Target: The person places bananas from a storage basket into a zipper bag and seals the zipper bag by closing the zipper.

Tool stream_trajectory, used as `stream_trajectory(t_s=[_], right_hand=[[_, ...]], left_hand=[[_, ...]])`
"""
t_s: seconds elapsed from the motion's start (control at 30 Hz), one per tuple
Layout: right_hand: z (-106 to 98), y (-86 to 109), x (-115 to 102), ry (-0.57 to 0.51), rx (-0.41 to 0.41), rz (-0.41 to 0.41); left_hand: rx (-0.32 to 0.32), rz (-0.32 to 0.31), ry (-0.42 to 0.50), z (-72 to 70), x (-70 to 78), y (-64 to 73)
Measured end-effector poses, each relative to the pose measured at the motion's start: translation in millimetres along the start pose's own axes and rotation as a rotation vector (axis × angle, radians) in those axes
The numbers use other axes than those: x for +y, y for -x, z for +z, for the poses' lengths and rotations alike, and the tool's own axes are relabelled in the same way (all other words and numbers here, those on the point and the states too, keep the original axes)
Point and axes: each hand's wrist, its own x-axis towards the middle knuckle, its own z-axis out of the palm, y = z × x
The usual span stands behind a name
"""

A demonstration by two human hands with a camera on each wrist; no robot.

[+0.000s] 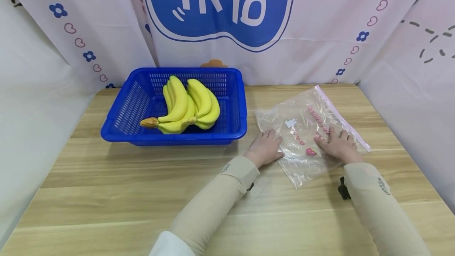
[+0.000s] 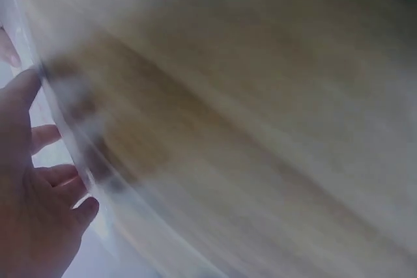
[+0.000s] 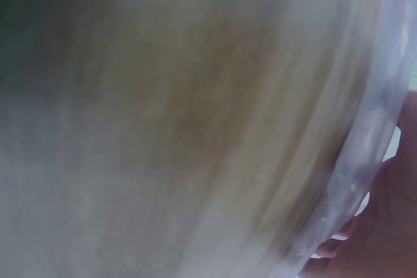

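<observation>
A clear zip bag point(image 1: 300, 127) with a pinkish seal strip and small pink and white prints lies flat and wrinkled on the right of the table. My left hand point(image 1: 266, 148) rests on the bag's left edge, fingers spread. On its right part, below the strip, rests my right hand point(image 1: 339, 146), fingers apart. Seen from the left wrist, the left hand point(image 2: 39, 213) has its fingertips along the film's edge. The right wrist view catches part of the right hand point(image 3: 381, 219) behind a band of clear film point(image 3: 358, 161).
Left of the bag stands a blue plastic basket point(image 1: 185, 138) holding bunches of yellow bananas point(image 1: 177, 104). Both stand on a wood-grain table point(image 1: 117, 192). A white printed cloth point(image 1: 113, 19) hangs close behind the table, and pale sheets flank both sides.
</observation>
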Motion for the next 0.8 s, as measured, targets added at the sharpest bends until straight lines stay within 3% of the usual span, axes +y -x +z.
stream_trajectory(t_s=[0.17,0.33,0.6,0.8], right_hand=[[1,-2.7,3,0.003,0.017,-0.017],[2,-5.1,6,0.01,0.034,-0.036],[0,-4.5,4,-0.013,0.072,-0.047],[-3,-3.0,-3,-0.039,0.079,-0.036]], left_hand=[[0.018,0.037,-0.064,0.5,-1.4,-1.2],[-0.012,0.047,-0.04,0.0,-1.2,-2.4],[-0.044,0.035,-0.017,-2.8,-1.1,-0.8],[-0.014,0.014,-0.051,-0.3,0.7,1.2]])
